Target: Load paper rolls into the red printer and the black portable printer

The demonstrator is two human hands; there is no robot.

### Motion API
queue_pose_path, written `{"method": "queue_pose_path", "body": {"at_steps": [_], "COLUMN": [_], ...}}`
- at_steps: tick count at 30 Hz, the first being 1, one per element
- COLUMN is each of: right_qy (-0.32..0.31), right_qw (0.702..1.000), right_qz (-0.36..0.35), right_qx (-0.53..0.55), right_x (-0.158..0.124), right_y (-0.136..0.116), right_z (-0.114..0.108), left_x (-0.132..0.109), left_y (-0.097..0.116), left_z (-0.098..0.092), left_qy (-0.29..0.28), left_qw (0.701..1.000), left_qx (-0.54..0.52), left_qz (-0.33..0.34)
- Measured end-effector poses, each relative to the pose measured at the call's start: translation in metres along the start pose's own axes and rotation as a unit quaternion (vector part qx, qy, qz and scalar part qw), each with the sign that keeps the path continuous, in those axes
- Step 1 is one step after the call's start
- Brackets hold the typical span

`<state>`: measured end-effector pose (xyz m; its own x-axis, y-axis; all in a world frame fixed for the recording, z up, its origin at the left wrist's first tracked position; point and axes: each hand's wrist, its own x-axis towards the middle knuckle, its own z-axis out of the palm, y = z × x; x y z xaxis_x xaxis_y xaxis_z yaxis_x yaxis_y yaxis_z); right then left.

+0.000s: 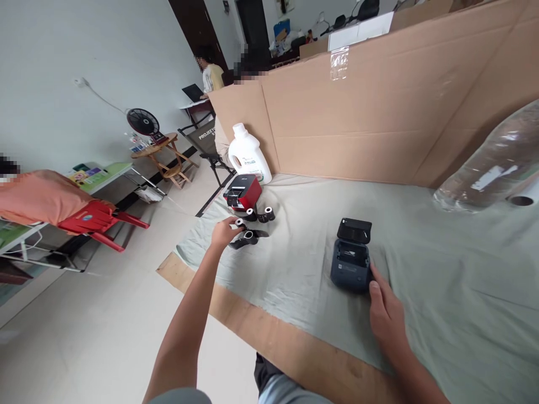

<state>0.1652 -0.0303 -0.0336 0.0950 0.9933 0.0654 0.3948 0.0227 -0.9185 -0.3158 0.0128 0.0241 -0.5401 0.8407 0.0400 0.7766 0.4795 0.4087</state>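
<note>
On the cloth at left, my left hand [223,233] pinches a small black roll [240,223] with a white core. Several similar rolls lie around it, one of them a black roll [249,237] with a loose tail just nearer to me. Behind these sits a red and black boxy device [243,192], its inside hard to make out. My right hand [387,308] grips the right side of a dark blue portable label printer [350,268], its fingers partly hidden. The printer's black lid [354,230] stands raised, baring the compartment.
A white jug [250,154] stands behind the red device, against a tall cardboard panel [357,112]. Plastic-wrapped rolls [492,163] lie at far right. The table's wooden edge [261,325] runs near me. People sit beyond, by a folding chair [205,137] and a stool.
</note>
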Motion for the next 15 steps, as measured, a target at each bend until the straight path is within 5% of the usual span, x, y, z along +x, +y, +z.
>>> {"method": "queue_pose_path", "body": {"at_steps": [5, 10, 15], "right_qy": [0.001, 0.001, 0.001], "right_qw": [1.000, 1.000, 1.000], "right_qz": [-0.001, 0.000, -0.005], "right_qx": [0.000, -0.006, -0.003], "right_x": [0.001, 0.001, 0.001], "right_y": [0.000, 0.001, 0.004], "right_z": [0.000, -0.001, 0.000], "left_x": [-0.003, -0.039, -0.072], "left_y": [-0.005, 0.009, 0.022], "left_z": [-0.001, -0.009, 0.004], "left_qy": [-0.005, 0.095, 0.037], "left_qw": [1.000, 0.995, 0.992], "left_qx": [-0.002, -0.022, 0.033], "left_qz": [-0.007, 0.019, 0.113]}}
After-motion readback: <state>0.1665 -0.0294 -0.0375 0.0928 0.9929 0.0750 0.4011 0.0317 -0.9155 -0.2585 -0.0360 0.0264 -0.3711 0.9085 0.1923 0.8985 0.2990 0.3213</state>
